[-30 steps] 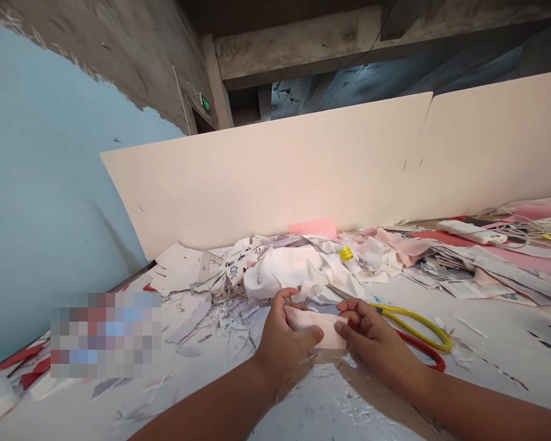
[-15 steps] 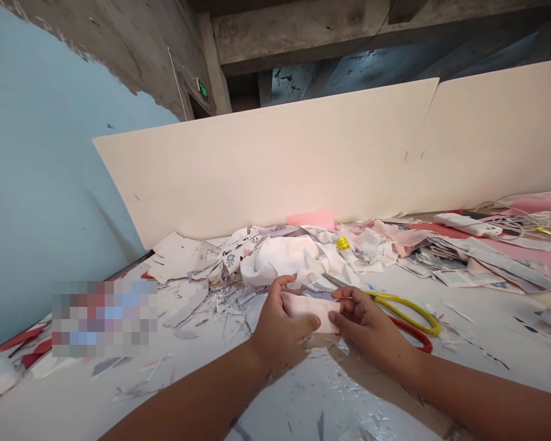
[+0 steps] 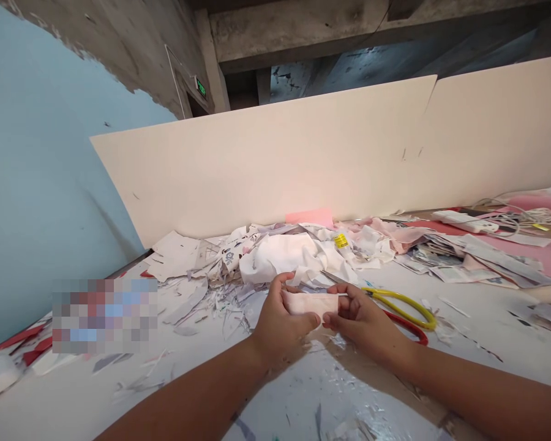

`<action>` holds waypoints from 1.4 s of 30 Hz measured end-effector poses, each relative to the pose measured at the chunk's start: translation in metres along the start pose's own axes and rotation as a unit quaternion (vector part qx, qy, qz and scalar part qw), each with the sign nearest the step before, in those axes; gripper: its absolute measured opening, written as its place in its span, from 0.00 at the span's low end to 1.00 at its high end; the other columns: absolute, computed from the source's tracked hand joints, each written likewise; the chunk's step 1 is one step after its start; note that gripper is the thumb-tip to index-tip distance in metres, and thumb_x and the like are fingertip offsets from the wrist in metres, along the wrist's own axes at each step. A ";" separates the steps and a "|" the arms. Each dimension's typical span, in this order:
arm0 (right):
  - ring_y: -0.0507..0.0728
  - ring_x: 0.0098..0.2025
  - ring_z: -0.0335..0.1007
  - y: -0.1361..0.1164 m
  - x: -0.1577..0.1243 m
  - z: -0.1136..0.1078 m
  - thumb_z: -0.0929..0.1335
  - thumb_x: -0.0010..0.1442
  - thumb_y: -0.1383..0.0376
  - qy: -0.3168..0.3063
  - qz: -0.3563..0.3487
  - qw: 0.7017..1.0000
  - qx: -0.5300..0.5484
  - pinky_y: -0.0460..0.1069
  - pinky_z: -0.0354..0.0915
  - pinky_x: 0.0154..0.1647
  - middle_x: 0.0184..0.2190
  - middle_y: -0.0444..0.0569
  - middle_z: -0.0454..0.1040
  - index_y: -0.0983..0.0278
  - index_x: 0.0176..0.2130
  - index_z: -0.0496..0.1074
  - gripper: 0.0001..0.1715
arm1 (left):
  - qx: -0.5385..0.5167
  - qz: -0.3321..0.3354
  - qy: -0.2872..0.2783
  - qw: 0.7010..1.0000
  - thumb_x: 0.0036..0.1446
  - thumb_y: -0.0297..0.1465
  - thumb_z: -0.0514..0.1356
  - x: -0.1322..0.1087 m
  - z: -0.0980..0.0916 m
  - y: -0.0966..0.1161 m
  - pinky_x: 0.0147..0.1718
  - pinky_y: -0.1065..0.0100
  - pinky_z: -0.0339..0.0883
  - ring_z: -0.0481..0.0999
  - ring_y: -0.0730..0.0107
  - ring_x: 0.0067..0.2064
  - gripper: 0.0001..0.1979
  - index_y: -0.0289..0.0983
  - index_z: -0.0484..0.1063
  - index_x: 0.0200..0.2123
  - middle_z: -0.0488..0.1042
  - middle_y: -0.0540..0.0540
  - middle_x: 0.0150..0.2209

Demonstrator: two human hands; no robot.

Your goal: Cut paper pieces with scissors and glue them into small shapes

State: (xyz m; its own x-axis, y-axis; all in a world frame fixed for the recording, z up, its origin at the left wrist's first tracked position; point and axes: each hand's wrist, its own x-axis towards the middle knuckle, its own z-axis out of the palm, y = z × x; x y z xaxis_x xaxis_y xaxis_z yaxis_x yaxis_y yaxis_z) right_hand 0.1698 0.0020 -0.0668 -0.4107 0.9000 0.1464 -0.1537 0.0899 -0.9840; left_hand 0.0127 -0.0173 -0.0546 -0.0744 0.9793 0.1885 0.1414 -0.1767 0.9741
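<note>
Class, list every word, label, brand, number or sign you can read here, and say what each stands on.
No text is readable.
Yellow label among the pale scraps: dark marks, too small to read.
Green sign by the concrete wall: too small to read.
Pale piece held by the left hand and right hand: no writing shows.

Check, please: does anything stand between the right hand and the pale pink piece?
Nothing visible does. The right hand is at the right edge of the pale pink piece, and the left hand grips its other end. The scissors lie beyond and beside the right hand, not between.
</note>
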 end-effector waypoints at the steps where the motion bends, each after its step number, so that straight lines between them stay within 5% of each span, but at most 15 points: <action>1: 0.48 0.22 0.62 -0.001 0.000 0.001 0.68 0.48 0.65 0.001 0.002 1.000 -0.002 0.43 0.53 0.21 0.22 0.38 0.69 0.62 0.39 0.54 0.21 | -0.003 0.001 -0.002 1.000 0.35 0.23 0.63 0.000 0.000 0.000 0.30 0.72 0.65 0.69 0.71 0.33 0.33 0.42 0.55 0.47 0.64 0.50 0.36; 15: 0.47 0.22 0.62 -0.001 -0.002 0.002 0.68 0.49 0.66 0.003 -0.002 1.000 -0.020 0.43 0.53 0.21 0.22 0.37 0.69 0.61 0.40 0.53 0.22 | -0.010 0.000 -0.008 1.000 0.35 0.24 0.63 -0.003 0.004 0.002 0.30 0.72 0.64 0.69 0.71 0.34 0.33 0.42 0.55 0.47 0.64 0.48 0.37; 23: 0.49 0.23 0.63 0.001 -0.001 0.001 0.66 0.49 0.65 0.027 -0.010 0.999 -0.043 0.44 0.55 0.23 0.21 0.37 0.67 0.61 0.40 0.55 0.19 | 0.001 -0.007 0.036 0.999 0.34 0.23 0.62 -0.003 0.004 0.004 0.27 0.73 0.64 0.69 0.73 0.31 0.32 0.41 0.58 0.45 0.64 0.50 0.35; 42: 0.46 0.19 0.55 -0.003 -0.003 -0.001 0.65 0.51 0.63 0.063 -0.018 0.996 -0.059 0.42 0.51 0.19 0.19 0.35 0.59 0.60 0.40 0.57 0.16 | -0.004 0.008 0.005 1.000 0.35 0.23 0.62 -0.003 0.001 -0.002 0.30 0.71 0.64 0.68 0.71 0.33 0.32 0.41 0.56 0.46 0.63 0.50 0.34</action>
State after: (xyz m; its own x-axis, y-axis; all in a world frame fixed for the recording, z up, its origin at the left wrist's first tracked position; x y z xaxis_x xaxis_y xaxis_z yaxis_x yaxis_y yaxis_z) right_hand 0.1720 -0.0004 -0.0644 -0.2893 0.9410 0.1754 -0.0559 0.1663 -0.9845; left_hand 0.0136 -0.0203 -0.0570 -0.0828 0.9752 0.2051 0.1339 -0.1931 0.9720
